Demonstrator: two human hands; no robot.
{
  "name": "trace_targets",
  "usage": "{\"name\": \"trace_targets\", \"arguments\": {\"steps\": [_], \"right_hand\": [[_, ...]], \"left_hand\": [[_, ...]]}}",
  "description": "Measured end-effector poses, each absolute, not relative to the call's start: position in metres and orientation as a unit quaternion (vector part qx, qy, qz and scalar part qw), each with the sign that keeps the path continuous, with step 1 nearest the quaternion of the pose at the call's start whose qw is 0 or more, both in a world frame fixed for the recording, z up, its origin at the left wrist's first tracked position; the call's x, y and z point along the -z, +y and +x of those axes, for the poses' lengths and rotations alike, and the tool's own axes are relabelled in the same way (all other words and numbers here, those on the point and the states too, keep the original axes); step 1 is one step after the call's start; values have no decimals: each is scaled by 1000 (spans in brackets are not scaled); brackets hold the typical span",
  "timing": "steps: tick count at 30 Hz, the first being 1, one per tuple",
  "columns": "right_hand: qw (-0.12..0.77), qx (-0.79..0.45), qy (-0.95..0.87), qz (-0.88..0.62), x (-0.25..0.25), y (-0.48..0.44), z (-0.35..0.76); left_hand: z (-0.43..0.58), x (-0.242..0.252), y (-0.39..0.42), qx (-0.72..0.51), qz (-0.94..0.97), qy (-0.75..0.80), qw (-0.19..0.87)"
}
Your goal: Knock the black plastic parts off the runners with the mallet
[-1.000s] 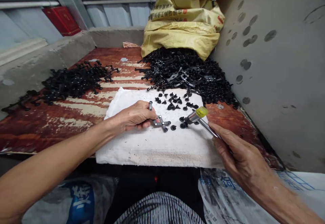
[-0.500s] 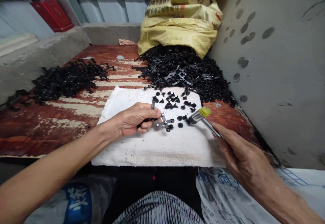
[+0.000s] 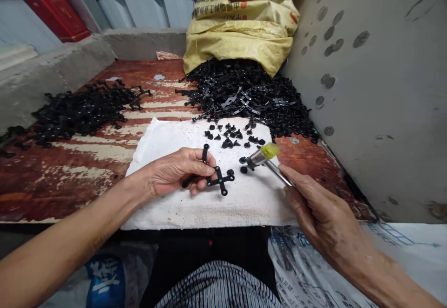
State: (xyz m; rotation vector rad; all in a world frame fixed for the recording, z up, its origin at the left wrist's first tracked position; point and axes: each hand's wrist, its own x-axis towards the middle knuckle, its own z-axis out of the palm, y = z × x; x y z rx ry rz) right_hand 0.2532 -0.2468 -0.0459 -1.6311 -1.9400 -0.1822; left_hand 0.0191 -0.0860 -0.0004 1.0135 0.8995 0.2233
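Heap (image 3: 84,110): on the table (image 3: 52,194), left of the cloth (image 3: 209,212). Left hand (image 3: 183,170): pinched on the linkage (image 3: 220,181), over the cloth, free ends pointing right; for good control, grip well behind those ends and avoid twisting the joints. Studs (image 3: 227,144): scattered on the cloth, one just beside the linkage. Hammer (image 3: 257,158): head close to the nearest studs; contact cannot be told. Right hand (image 3: 319,203): wrapped around the hammer, apart from the left; aim clear of the left
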Motion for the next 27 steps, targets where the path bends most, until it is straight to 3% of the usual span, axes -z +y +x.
{"name": "trace_targets", "arguments": {"steps": [23,27], "right_hand": [[233,88,-720,-647,47,-247,262],[261,86,-718,-640,47,-249,260]], "left_hand": [[23,6,-90,-158,405,446,782],[23,7,-91,-166,407,439,784]]}}
